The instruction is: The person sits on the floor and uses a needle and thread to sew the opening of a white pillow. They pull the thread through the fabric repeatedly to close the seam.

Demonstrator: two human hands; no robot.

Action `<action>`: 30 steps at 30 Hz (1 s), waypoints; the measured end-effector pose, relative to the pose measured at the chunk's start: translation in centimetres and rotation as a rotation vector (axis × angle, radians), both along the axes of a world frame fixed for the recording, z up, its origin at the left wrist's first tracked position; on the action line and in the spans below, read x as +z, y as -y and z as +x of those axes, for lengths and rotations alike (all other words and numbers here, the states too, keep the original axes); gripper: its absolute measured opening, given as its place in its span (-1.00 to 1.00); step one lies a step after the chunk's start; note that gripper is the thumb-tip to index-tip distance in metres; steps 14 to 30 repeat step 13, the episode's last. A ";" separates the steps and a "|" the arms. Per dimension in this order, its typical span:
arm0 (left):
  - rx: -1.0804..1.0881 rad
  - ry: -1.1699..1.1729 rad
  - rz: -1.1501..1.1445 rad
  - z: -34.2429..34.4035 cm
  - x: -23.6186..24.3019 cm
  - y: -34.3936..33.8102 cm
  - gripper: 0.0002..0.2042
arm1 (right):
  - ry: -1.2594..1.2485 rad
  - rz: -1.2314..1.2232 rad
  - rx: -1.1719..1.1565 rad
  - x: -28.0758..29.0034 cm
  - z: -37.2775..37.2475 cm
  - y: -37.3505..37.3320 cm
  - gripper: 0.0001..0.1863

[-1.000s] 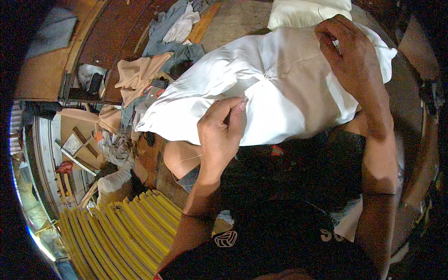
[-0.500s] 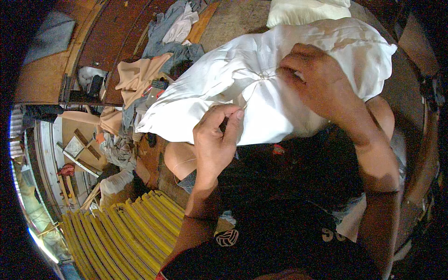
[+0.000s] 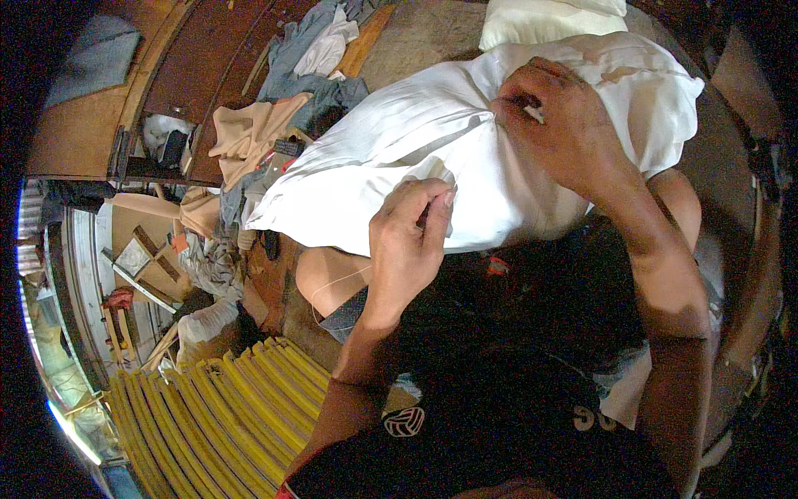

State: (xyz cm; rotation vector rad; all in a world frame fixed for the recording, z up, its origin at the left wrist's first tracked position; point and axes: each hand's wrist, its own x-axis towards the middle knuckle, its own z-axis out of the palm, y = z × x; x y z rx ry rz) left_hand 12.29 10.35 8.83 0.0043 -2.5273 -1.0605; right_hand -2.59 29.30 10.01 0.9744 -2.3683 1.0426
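Note:
Across my lap lies a plump white cushion [image 3: 332, 195] in smooth cloth, with folds drawn together toward a gathered spot near its middle. My right hand [image 3: 557, 125] is closed at that spot, its fingertips pinching the cloth; a small white bit shows between the fingers. At the cushion's near edge my left hand [image 3: 411, 237] is closed in a pinch, thumb against forefinger. A thin pale thread [image 3: 345, 278] trails from this hand over my left knee. Whether a needle is in either pinch is too small to see.
A yellow slatted surface [image 3: 224, 416] is at the lower left. Tan cloth [image 3: 253, 137] and grey-blue cloth [image 3: 291, 66] lie heaped beyond the cushion on the left, beside wooden boards [image 3: 195, 75]. Another pale cushion [image 3: 549, 21] lies at the far side.
My left hand has moved a little right and up along the cushion's near edge. My right hand has shifted slightly upward, and the gathered cloth looks pulled differently beside it.

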 end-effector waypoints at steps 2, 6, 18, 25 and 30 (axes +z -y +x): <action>-0.001 0.006 -0.006 0.1 0.1 0.0 -0.93 | -0.047 0.000 0.001 0.6 -0.1 -0.7 -0.88; -0.009 0.030 -0.058 0.0 0.2 0.1 -0.93 | -0.129 0.045 -0.120 2.2 -1.2 -3.2 -0.88; -0.094 0.108 0.031 1.1 1.0 0.4 -0.93 | 0.026 -0.124 0.001 3.1 -0.9 -4.7 -0.88; -0.094 0.108 0.031 1.1 1.0 0.4 -0.93 | 0.026 -0.124 0.001 3.1 -0.9 -4.7 -0.88; -0.094 0.108 0.031 1.1 1.0 0.4 -0.93 | 0.026 -0.124 0.001 3.1 -0.9 -4.7 -0.88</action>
